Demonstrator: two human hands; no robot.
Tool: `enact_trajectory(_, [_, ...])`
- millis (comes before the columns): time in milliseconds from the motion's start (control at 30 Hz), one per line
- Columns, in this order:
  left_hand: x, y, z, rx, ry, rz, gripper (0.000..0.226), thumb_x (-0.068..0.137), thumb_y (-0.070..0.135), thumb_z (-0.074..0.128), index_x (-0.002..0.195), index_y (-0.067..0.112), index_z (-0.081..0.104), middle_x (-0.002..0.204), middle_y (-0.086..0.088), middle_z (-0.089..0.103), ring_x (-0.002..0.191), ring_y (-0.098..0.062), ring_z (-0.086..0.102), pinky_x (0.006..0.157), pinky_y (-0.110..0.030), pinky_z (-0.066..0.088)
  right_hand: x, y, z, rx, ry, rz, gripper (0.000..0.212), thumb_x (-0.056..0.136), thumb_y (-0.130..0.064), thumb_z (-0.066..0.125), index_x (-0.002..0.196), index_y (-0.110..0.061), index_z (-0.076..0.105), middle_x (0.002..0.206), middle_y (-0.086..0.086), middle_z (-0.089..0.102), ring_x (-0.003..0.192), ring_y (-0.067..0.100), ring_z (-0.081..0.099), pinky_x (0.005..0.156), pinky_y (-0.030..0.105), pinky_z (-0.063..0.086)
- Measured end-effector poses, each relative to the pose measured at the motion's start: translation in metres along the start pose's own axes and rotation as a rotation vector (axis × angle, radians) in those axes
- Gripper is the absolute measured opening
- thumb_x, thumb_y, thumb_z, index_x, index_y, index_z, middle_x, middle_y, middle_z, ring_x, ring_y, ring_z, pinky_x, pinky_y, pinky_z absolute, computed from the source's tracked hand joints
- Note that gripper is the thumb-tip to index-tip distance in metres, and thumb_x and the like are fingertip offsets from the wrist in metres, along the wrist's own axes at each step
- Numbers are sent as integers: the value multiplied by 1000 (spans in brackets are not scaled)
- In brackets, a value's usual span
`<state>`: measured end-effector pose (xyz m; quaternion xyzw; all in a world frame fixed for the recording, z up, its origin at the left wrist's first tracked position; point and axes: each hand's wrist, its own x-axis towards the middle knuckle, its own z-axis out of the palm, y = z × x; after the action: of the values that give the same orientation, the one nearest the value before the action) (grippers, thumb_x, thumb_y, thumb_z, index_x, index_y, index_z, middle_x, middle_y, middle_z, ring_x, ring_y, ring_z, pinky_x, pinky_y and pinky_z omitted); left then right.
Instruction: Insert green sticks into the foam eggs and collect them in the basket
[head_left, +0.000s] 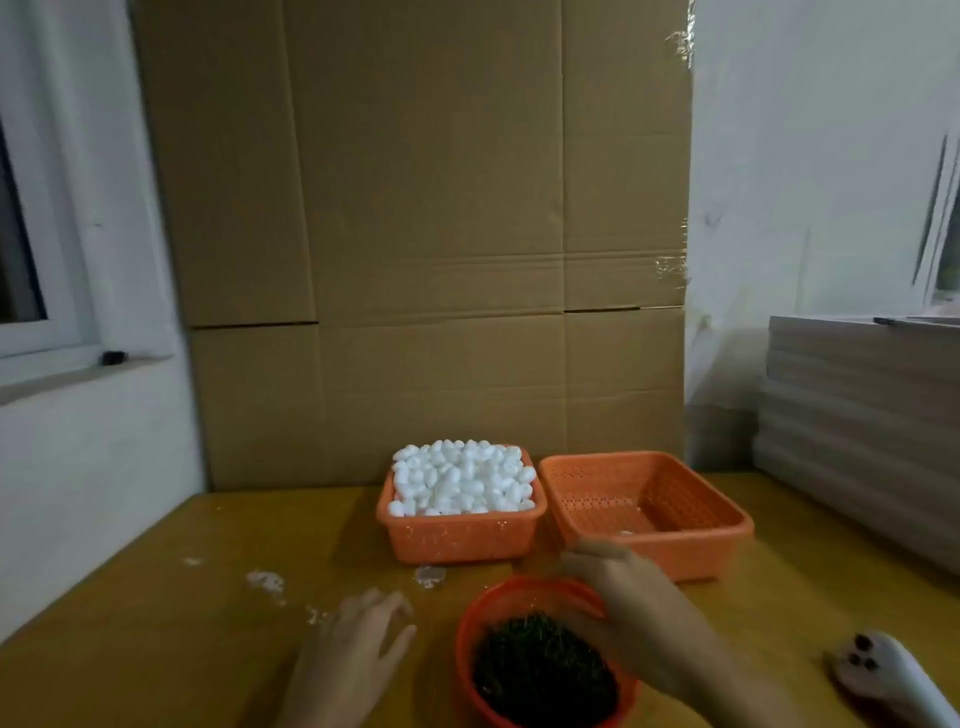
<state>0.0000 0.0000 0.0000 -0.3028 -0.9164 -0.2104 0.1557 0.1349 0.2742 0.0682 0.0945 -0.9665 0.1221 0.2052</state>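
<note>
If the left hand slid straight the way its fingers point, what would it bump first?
The left hand would likely brush the small white scrap, then hit the orange basket of foam eggs. Depth is unclear.

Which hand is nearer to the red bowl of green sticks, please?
The right. The right hand is over the far rim of the red bowl; the left hand lies on the table to its left, apart.
</note>
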Motion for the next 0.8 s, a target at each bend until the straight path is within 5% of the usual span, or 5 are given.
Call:
enact_trajectory(167, [-9, 5, 30, 267, -163, -92, 31, 100, 56, 56, 129, 43, 57, 135, 15, 51, 126, -8, 52, 100, -30, 44, 6, 9, 38, -22, -206, 30, 31, 91, -49, 69, 120, -37, 67, 125, -20, 63, 112, 0, 59, 94, 20, 50])
enact_trajectory(267, [-11, 4, 27, 310, -170, -45, 48, 42, 51, 103, 79, 38, 74, 85, 11, 68, 70, -10, 70, 53, -27, 54, 8, 10, 47, -51, -279, 70, 30, 91, -45, 71, 118, -32, 70, 128, -15, 63, 117, 8, 61, 98, 29, 53])
enact_trajectory(433, [-16, -3, 37, 209, -14, 17, 33, 108, 51, 42, 139, 41, 47, 144, 13, 43, 134, -10, 45, 100, -29, 38, 14, 15, 50, -56, -297, 65, 23, 91, -35, 74, 115, -33, 74, 121, -16, 71, 113, 7, 65, 100, 32, 55])
enact_trajectory(633, [8, 14, 9, 89, -142, -75, 20, 106, 48, 51, 125, 43, 48, 127, 17, 57, 118, -8, 57, 98, -30, 49, 14, 16, 51, -66, -263, 65, 18, 91, -27, 74, 108, -33, 76, 115, -18, 73, 107, 3, 66, 98, 28, 55])
enact_trajectory(800, [60, 50, -17, 21, 43, -20, 20, 101, 38, 67, 113, 36, 51, 96, 18, 60, 88, 3, 61, 73, -17, 51, 11, 17, 52, -26, -235, 47, 22, 90, -28, 76, 111, -33, 74, 118, -20, 71, 110, 0, 64, 101, 26, 52])
